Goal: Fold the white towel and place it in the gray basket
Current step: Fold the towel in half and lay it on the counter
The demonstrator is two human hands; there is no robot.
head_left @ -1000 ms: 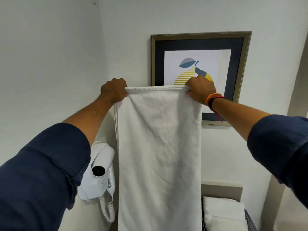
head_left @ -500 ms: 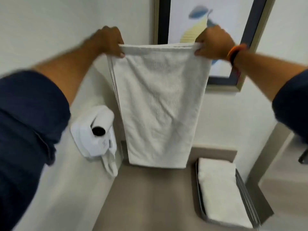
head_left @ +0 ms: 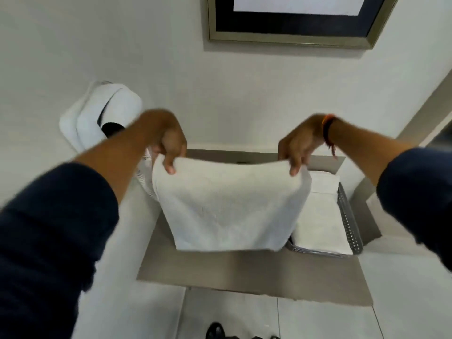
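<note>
The white towel (head_left: 230, 206) hangs folded over, its lower edge down over the grey shelf (head_left: 244, 275). My left hand (head_left: 168, 143) pinches its top left corner and my right hand (head_left: 299, 145) pinches its top right corner. The gray basket (head_left: 348, 221) stands on the shelf at the right, just beside the towel's right edge. A folded white towel (head_left: 320, 223) lies inside it. The towel I hold hides the basket's left side.
A white wall-mounted hair dryer (head_left: 97, 113) hangs on the left wall, behind my left forearm. A framed picture (head_left: 293, 33) is on the back wall above. White tiled floor and a dark shoe (head_left: 215, 331) show below the shelf.
Both hands have come down from picture height to just above the shelf, carrying the towel. The towel now hangs much shorter, and the view has tilted downward.
</note>
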